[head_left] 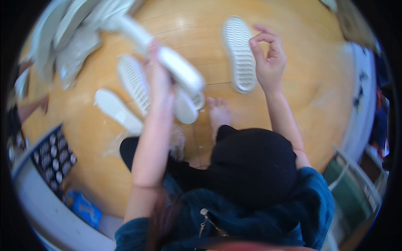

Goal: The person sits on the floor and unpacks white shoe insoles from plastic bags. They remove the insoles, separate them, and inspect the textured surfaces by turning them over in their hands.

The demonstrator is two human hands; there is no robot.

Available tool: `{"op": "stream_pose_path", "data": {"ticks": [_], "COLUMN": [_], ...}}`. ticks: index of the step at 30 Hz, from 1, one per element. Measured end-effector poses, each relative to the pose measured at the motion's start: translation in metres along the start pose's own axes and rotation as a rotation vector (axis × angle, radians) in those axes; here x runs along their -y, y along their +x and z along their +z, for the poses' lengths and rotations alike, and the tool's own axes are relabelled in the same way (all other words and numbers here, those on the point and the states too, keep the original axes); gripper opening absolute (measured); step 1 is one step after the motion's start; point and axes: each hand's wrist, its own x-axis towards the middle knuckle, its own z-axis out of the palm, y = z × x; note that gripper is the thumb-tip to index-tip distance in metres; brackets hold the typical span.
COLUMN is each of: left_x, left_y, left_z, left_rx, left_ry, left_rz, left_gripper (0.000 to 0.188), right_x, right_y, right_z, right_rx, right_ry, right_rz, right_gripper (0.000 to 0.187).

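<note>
My left hand [159, 77] is closed round a long white shoe sole [182, 69], lifted above the floor and blurred by motion. At the right, my right hand [270, 60] is raised with thumb and index finger curled together in a pinch. Whatever is between those fingertips, if anything, is too small to make out. Beside that hand lies a white ridged sole [238, 54], tread up. Left of my left forearm are another ridged sole [133, 79] and a smooth white sole [117, 109]. A further white sole [185, 108] shows partly from under the held one.
Wrapped white soles [73, 31] are heaped at the far left. Clear plastic film [178, 142] lies near my legs. A blue packet [83, 208] sits lower left, by a black patterned piece [54, 157]. Another person's limb [33, 109] shows at the left edge. A green-seated chair [347, 188] stands lower right.
</note>
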Motion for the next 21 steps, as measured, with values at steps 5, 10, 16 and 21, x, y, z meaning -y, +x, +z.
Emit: {"op": "stream_pose_path", "data": {"ticks": [5,10,16,21], "left_x": [-0.011,0.004,0.022,0.026], "left_y": [-0.013,-0.007,-0.011,-0.013], "left_z": [-0.034,-0.01,0.093,0.225], "left_rx": [-0.026,0.077,0.344,0.519], "left_ry": [0.036,0.137,0.341,0.509], "left_rz": [-0.149,-0.161,-0.217,-0.117], "left_gripper": [0.046,0.061,0.062,0.061], "right_x": [-0.079,-0.131,-0.168,-0.213], "right_y": [-0.122,-0.293,-0.373,-0.403], "right_z": [-0.129,-0.222,-0.356,-0.422], "right_rx": [-0.657,-0.618,-0.833,-0.697], "right_ry": [-0.314,-0.61,-0.836,-1.287], "right_rz": [0.664,0.909,1.401,1.294], "right_gripper": [0.031,0.062,0.08,0.087]}}
